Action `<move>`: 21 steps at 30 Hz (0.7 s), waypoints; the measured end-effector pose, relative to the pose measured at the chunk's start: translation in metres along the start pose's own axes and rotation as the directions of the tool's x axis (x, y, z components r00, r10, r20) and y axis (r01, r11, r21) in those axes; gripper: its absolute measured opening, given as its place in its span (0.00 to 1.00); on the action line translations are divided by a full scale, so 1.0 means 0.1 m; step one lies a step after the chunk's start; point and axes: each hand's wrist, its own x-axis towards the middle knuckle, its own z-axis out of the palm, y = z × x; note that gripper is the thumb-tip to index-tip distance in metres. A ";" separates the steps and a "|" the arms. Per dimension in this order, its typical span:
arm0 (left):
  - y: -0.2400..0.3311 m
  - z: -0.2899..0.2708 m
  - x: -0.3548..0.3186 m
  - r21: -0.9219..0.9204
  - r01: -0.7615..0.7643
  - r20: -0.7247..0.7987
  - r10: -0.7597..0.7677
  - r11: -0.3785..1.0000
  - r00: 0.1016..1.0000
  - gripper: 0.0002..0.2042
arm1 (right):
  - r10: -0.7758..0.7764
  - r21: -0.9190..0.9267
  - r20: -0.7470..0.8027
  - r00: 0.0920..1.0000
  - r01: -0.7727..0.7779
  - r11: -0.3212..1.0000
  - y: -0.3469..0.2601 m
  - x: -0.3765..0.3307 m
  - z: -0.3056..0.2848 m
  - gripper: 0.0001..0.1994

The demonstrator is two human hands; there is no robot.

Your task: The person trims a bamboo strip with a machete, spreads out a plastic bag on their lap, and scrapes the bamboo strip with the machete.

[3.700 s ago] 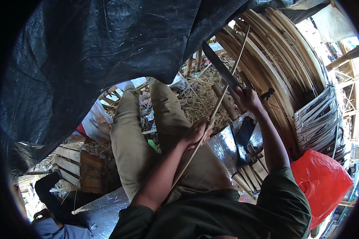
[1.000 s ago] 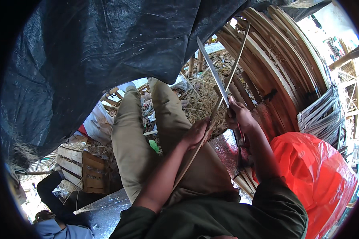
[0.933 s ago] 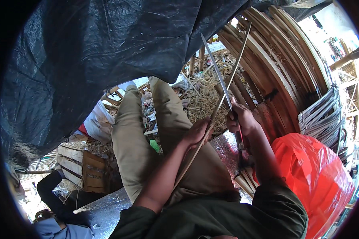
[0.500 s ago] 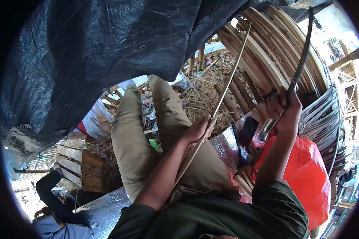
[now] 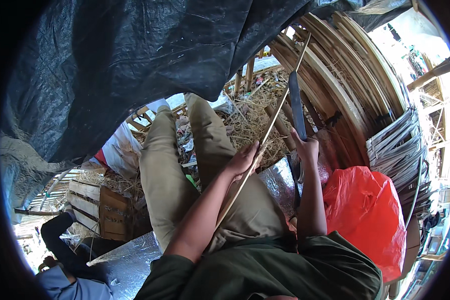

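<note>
A long thin bamboo strip [image 5: 281, 107] runs slantwise across my right thigh, from near my lap up toward the stacked strips. My left hand [image 5: 245, 159] is closed round it near its middle. Pale shavings curl off the strip just beside that hand. In my right hand [image 5: 305, 145], closed round the handle, is a machete [image 5: 297, 107] with a broad dark blade. Its blade points away from me and its tip lies beside or against the upper part of the strip; I cannot tell whether they touch. The machete's handle is mostly hidden by my fingers.
Long bamboo strips [image 5: 355, 65] are stacked at the far right, above a bundle of thin pale strips [image 5: 397, 145]. A red plastic bag [image 5: 367, 215] lies by my right arm. Dark tarpaulin [image 5: 135, 65] hangs ahead. Another person's sleeve [image 5: 60, 235] and a wooden crate [image 5: 116, 212] are at left.
My right hand has swung left and inward, bringing the machete from out at the right to beside the bamboo strip. The left hand still grips the strip, nearly unmoved.
</note>
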 end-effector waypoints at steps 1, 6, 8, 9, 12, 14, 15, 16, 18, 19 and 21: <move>0.00 -0.01 -0.02 0.017 0.001 -0.002 -0.001 1.000 1.000 0.19 | -0.011 -0.005 -0.011 1.000 0.011 1.000 -0.08 -0.06 -0.03 0.37; 0.00 0.01 0.01 0.081 -0.048 -0.003 0.048 0.996 0.999 0.19 | -0.058 0.004 -0.010 0.998 0.058 0.998 -0.05 0.00 -0.14 0.38; 0.00 0.00 0.02 0.084 -0.026 0.007 0.026 0.996 1.000 0.19 | 0.037 -0.059 -0.007 0.999 -0.037 0.998 -0.01 0.08 -0.16 0.37; 0.00 0.00 0.01 0.082 -0.028 0.008 0.027 0.996 1.000 0.19 | 0.036 -0.060 -0.009 0.999 -0.036 0.998 0.04 0.12 -0.16 0.37; 0.02 0.01 -0.01 0.083 -0.036 0.012 0.035 0.996 0.999 0.20 | -0.017 0.021 -0.029 0.999 0.017 1.000 0.07 0.11 -0.14 0.34; 0.03 0.01 -0.02 0.092 -0.032 -0.016 0.033 0.995 0.999 0.20 | -0.237 0.033 -0.076 0.969 0.240 0.970 0.03 0.01 -0.13 0.35; 0.02 0.00 -0.02 0.090 -0.034 -0.017 0.035 0.995 0.999 0.20 | -0.239 0.032 -0.076 0.968 0.242 0.970 -0.01 -0.02 -0.15 0.35; 0.01 0.00 -0.02 0.076 -0.041 -0.009 0.042 0.996 0.999 0.20 | -0.224 -0.005 -0.072 0.972 0.224 0.974 -0.04 -0.04 -0.16 0.35; -0.03 -0.02 0.00 0.060 -0.052 -0.002 0.053 0.997 0.999 0.21 | -0.212 -0.043 -0.071 0.975 0.210 0.977 -0.08 -0.03 -0.18 0.35; -0.05 -0.03 0.02 0.095 -0.061 -0.004 0.062 0.994 0.998 0.21 | -0.115 -0.060 -0.085 0.990 0.111 0.992 -0.10 0.01 -0.18 0.33; -0.05 -0.04 0.04 0.128 -0.071 -0.006 0.072 0.989 0.997 0.22 | -0.019 -0.077 -0.100 0.995 0.011 0.997 -0.14 0.02 -0.18 0.31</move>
